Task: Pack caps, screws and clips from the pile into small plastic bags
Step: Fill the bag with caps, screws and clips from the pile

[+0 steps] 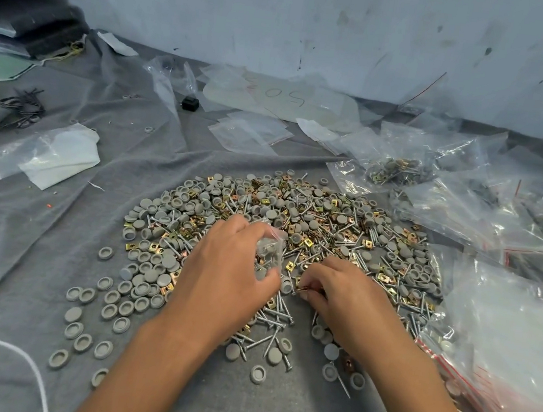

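A wide pile [294, 229] of grey round caps, silver screws and brass square clips lies on the grey cloth. My left hand [230, 269] grips a small clear plastic bag [269, 248] over the near middle of the pile; some parts show inside it. My right hand [338, 294] rests low on the pile just right of the bag, and its fingertips pinch small brass clips [304, 288]. Loose caps [89, 316] spread out to the left of the pile.
Filled and empty clear bags with red strips are heaped at the right [504, 340] and back right [403, 168]. Flat empty bags [249, 130] lie at the back. A white cloth in plastic [51, 159] and black ties [22, 107] lie left. A white cord [18, 359] crosses the near left.
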`<state>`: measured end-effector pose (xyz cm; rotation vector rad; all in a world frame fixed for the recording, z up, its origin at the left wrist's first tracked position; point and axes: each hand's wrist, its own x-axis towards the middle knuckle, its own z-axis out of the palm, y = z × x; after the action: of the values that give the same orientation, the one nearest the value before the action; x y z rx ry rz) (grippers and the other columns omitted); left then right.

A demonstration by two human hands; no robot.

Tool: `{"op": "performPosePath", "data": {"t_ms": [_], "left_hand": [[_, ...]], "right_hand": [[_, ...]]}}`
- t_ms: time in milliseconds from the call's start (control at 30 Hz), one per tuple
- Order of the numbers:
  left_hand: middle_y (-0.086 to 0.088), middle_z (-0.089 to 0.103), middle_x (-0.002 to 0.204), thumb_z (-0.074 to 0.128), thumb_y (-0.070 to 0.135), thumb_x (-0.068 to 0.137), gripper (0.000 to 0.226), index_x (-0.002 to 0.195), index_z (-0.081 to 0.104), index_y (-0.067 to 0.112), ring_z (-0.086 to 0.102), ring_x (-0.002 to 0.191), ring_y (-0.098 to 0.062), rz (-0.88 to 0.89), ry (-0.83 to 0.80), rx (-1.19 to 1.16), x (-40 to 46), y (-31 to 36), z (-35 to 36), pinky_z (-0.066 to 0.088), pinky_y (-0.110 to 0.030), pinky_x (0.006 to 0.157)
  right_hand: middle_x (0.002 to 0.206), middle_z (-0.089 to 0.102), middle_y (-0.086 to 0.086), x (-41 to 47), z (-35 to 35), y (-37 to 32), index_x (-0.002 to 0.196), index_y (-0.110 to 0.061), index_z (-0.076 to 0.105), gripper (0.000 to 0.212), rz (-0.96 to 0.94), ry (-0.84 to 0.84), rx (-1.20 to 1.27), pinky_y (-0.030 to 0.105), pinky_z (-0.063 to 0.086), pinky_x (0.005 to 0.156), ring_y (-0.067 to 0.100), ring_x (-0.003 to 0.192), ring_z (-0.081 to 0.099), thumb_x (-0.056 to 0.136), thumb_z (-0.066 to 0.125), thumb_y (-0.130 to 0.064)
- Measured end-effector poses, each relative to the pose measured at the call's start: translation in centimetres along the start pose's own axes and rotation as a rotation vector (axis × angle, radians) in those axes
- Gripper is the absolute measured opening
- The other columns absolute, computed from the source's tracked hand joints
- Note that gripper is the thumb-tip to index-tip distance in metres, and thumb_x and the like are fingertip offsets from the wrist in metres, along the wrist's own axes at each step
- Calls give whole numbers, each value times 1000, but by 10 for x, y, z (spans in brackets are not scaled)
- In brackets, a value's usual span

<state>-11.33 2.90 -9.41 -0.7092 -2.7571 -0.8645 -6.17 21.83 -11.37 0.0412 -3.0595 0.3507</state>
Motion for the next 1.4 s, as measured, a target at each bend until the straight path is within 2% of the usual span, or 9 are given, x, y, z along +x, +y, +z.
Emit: {"op": "performPosePath", "data": {"t_ms": [167, 267, 467, 633, 767, 967, 1100, 1233, 1400], "left_hand": [[24, 39, 91, 67, 42, 88, 38, 124, 55, 40, 41, 88, 0, 1, 2, -11, -1, 1, -1, 34, -21, 76], [21, 40, 92, 68, 41, 88, 37, 123, 56, 39, 42, 92, -2, 4, 3, -12, 0, 3, -1, 34, -21, 78], [16, 42, 96, 63, 38, 88, 37, 125, 56, 35, 41, 96, -6, 14, -21, 5, 0, 5, 0, 39, -26, 78], [15, 43, 96, 63, 41, 88, 38, 125, 56, 35, 42, 96, -7, 8, -16, 11, 1, 3, 1, 37, -25, 76], [20, 41, 92, 64, 43, 90, 37, 125, 55, 39, 42, 90, -3, 4, -4, 9, 1, 3, 2, 34, -21, 72], [24, 38, 89, 67, 43, 87, 39, 123, 56, 41, 39, 83, -2, 7, 3, 10, 0, 2, 3, 31, -17, 67], [25, 36, 88, 67, 43, 86, 39, 124, 56, 41, 37, 83, -3, 9, 12, 8, 1, 0, 3, 30, -19, 67], [24, 36, 89, 66, 44, 86, 41, 125, 55, 42, 38, 85, -4, 2, 11, 5, 1, -1, 3, 32, -23, 70], [25, 34, 89, 67, 44, 87, 41, 126, 55, 41, 37, 87, -2, 3, 7, 2, 0, 0, 2, 31, -21, 72]], "right_hand": [[95, 57, -25, 2, -6, 0, 94, -41, 59, 16, 32, 53, 218, 11, 41, 72, -3, 96, 55, 96, 65, -26], [88, 66, -23, 3, -20, -15, 95, -35, 64, 18, -36, 343, 552, 4, 43, 68, -6, 84, 62, 93, 69, -18], [109, 65, -9, 9, -12, -39, 103, -21, 77, 15, -140, 472, 395, 23, 48, 89, 8, 105, 58, 89, 74, -24], [117, 62, -6, 7, -6, -38, 110, -22, 77, 21, -198, 540, 222, 19, 44, 83, 8, 103, 49, 92, 66, -27], [113, 58, -13, 8, -9, -23, 116, -28, 71, 22, -110, 459, 401, 23, 47, 90, 6, 106, 55, 97, 60, -31], [117, 55, -17, 10, 1, -4, 118, -39, 64, 23, 101, 15, 99, 32, 49, 91, 9, 114, 49, 95, 65, -43], [109, 53, -18, 12, 3, -7, 108, -39, 65, 14, 63, 15, -16, 28, 44, 85, 11, 108, 43, 95, 64, -44], [98, 56, -18, 14, 4, -6, 97, -34, 56, 9, 115, 54, 171, 31, 48, 82, 11, 94, 52, 96, 65, -35], [101, 58, -13, 20, 9, -5, 124, -39, 59, 25, 80, 124, 140, 31, 50, 73, 12, 96, 55, 100, 61, -30]]}}
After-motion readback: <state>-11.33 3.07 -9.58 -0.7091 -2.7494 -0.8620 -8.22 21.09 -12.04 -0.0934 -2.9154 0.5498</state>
